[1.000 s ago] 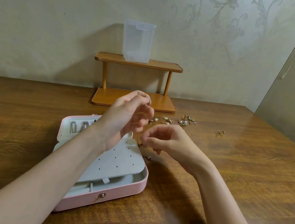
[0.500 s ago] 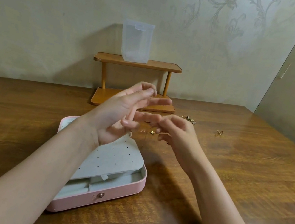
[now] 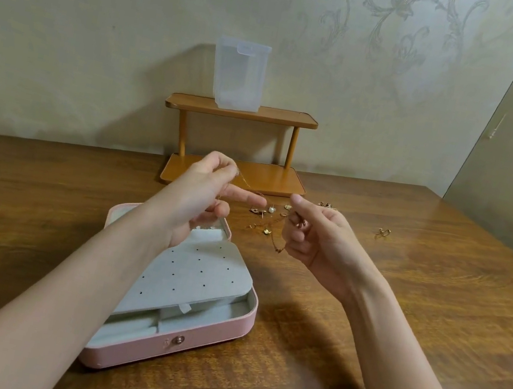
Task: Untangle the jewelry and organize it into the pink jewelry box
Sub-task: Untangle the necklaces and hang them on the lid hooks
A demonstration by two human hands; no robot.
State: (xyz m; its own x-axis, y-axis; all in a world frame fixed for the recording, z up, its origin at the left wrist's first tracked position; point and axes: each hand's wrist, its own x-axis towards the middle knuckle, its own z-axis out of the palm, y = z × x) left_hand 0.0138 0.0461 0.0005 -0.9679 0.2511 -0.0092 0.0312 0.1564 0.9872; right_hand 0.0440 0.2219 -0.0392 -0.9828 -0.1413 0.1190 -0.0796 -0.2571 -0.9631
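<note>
Nearest to me, the pink jewelry box lies open on the wooden bench, its round clasp facing me and a grey perforated insert sitting askew over the grey-lined compartments. Some small pale pieces show in the box's far compartment, too small for me to name.

Above the box's far end I see my left hand, thumb and forefinger pinching one end of a thin gold chain, with one finger pointing out toward the right. My right hand is raised over the bench just right of the box, its fingers curled round the chain's other end. The chain runs taut between the two hands, and a tangled length hangs below the right hand, clear of the bench as far as I can tell.

Behind the hands, loose jewelry lies scattered on the bench: small gold pieces and a pearl stud. Another small gold piece lies apart to the right.

Farther back a two-tier wooden shelf stands against the patterned wall, with a translucent plastic container upright on its top tier.
</note>
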